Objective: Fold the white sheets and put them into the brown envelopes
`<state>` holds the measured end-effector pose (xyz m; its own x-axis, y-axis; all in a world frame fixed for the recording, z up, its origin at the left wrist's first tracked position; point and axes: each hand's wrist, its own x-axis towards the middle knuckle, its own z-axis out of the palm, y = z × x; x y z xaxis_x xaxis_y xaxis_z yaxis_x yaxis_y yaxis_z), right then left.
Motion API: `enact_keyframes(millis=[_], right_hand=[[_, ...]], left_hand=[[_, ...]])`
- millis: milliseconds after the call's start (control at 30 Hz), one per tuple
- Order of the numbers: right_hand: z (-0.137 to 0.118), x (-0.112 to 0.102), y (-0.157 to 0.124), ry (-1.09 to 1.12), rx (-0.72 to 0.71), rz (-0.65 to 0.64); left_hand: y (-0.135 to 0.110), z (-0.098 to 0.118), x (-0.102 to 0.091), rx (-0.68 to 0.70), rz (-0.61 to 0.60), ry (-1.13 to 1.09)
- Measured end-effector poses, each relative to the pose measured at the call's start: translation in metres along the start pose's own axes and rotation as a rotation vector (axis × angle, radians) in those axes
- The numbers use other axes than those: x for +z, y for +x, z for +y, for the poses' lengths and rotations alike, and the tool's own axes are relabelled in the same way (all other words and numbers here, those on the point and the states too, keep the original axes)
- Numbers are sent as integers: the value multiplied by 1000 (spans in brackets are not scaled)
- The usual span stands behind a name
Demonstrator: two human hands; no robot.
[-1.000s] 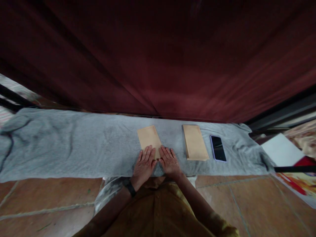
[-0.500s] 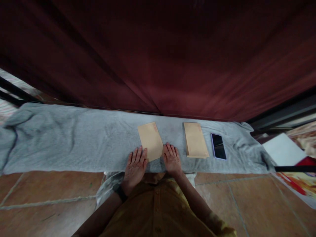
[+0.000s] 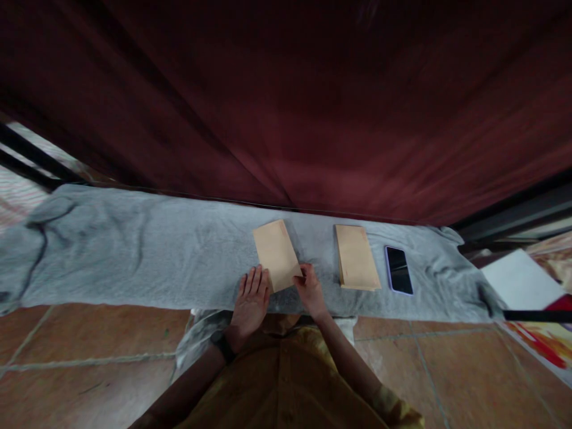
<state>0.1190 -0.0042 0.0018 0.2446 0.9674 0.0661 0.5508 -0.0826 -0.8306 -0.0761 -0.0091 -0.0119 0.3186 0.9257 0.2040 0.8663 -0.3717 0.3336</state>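
A tan paper envelope point(image 3: 277, 253) lies at a slant on the grey cloth in front of me. My left hand point(image 3: 252, 299) rests flat beside its lower left edge, fingers stretched out, the thumb side touching the paper. At the lower right corner my right hand point(image 3: 309, 290) has its fingers curled in, thumb and fingertips pinching the envelope's edge. To the right lies a stack of similar envelopes point(image 3: 357, 256), slightly fanned at the bottom.
Right of the stack is a phone point(image 3: 399, 270) in a light purple case. The grey cloth point(image 3: 192, 250) covers a narrow bench. A dark red curtain point(image 3: 286, 119) hangs behind it. White paper point(image 3: 522, 280) and a black bar point(image 3: 531, 316) are at the far right.
My right hand has gone from lying flat with fingers extended to pinching the envelope's lower right corner. My left hand stays flat. The whole view has shifted slightly.
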Motion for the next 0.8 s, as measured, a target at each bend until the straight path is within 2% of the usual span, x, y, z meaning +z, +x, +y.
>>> enact_keyframes(millis=[100,200,333,433,533,633,700,800], right_hand=[[-1,-1,1,428,230,-94],[-2,-2,1,673,329,-75],[-4,-6,-2,805,382,-49],[-5,-10,-5,811,364,-52],[-6,-15,-7,788,338,-59],[-5,-23,-6,768,302,-31],[-2,-33,-4,740,282,25],[7,-56,0,681,280,161]], left_hand=[[3,0,-5,-66,19,-228],[7,5,-13,-280,73,-562],[15,19,-25,-678,57,-1055],[20,29,-35,-847,-81,-1329],[23,34,-37,-875,-212,-1426],[30,38,-32,-888,-221,-1383],[39,45,-28,-864,-227,-1360],[58,66,-24,-755,-274,-1355]])
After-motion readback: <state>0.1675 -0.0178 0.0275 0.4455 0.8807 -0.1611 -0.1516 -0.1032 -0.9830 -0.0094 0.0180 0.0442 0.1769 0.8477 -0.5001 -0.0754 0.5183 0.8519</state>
